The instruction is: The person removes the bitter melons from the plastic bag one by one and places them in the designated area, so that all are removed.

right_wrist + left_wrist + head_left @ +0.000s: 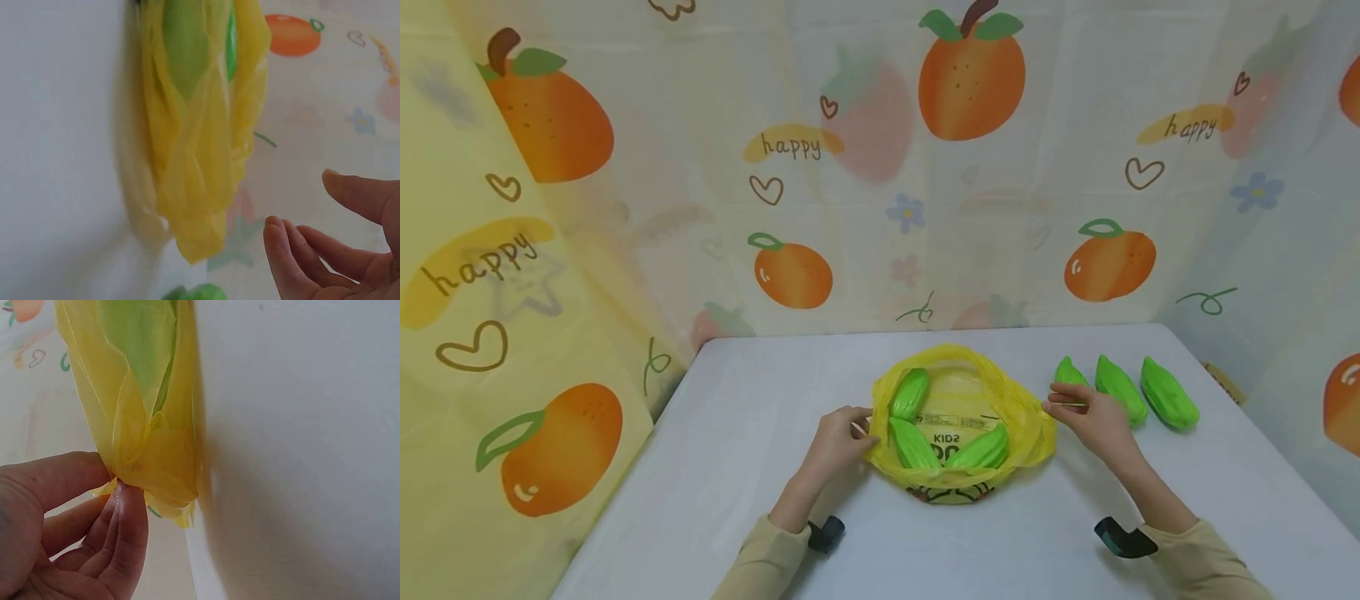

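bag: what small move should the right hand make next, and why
Probably bring the right hand to the nearest loose vegetable: three lie outside the bag, its mouth is open, the left hand pinches its edge, and the right holds nothing.

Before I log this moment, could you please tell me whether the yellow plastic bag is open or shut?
Open: from above, the yellow plastic bag shows a wide mouth, with three green vegetables visible inside.

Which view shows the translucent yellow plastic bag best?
Head: nearly the whole yellow plastic bag shows, mouth open, three long green vegetable-shaped pieces inside. Left wrist shows only one side, pinched by the left hand; right wrist, only the opposite side, the right hand apart from it.
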Demonstrator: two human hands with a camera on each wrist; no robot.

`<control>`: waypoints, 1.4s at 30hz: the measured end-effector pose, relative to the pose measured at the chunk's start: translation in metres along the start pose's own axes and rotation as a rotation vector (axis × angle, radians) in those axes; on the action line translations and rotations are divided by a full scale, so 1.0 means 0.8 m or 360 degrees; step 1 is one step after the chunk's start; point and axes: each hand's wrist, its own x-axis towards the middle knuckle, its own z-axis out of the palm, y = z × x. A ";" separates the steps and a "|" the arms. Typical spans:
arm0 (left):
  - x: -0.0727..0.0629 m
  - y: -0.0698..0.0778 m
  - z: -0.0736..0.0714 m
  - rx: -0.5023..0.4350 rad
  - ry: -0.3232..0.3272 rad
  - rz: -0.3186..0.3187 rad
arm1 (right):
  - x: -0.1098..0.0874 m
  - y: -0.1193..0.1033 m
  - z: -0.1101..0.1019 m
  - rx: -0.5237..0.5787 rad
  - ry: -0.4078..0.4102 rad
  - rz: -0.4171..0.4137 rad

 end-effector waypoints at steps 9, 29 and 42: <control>0.000 -0.002 0.001 -0.0020 -0.0003 -0.0005 | -0.007 -0.005 0.034 0.0066 -0.0155 0.0019; 0.000 -0.004 0.000 -0.0012 0.0002 -0.0005 | -0.018 -0.015 0.070 -0.0019 -0.0358 0.0097; 0.001 -0.004 0.000 -0.0008 0.0004 -0.0004 | -0.010 -0.030 0.088 0.0077 -0.0384 0.0132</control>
